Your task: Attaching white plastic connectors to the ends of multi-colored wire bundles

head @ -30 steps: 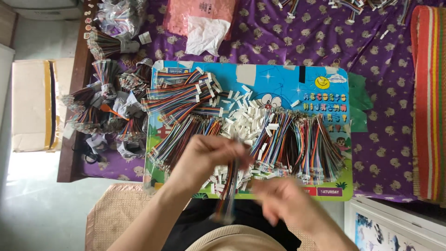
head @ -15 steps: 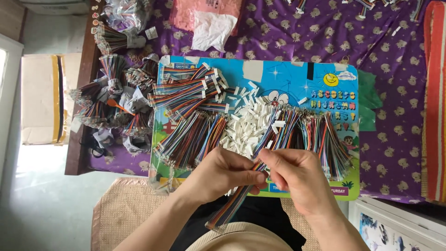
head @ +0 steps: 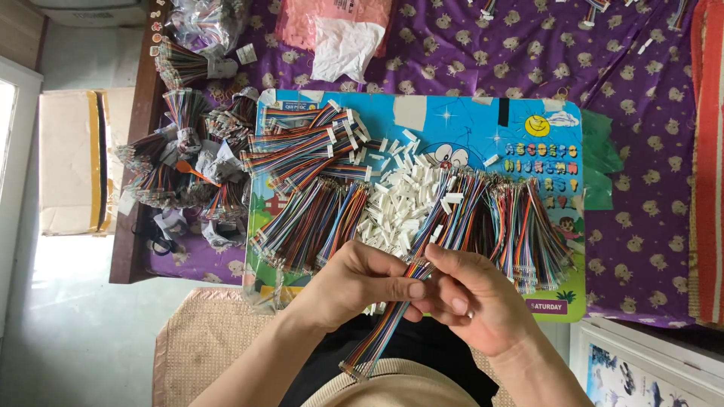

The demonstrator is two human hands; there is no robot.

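Ribbon cable (head: 381, 335) is running diagonally, its upper end pinched between both hands and its lower end hanging toward the lap. Left hand (head: 362, 283) is closing its grip on it from the left; right hand (head: 483, 301) is pinching the same tip from the right. Tray (head: 483, 120) on the worktop is holding white connectors (head: 403, 207) and wire bundles (head: 309, 218).

Multicolour ribbon cable (head: 388, 325) pinched at its top end

Flat strip of thin wires, rainbow colours, w/ small connector at bottom end. Hangs tilted, top-right to bottom-left, from fingertips down over the lap, just in front of white connector pile (head: 403, 207) on the board.
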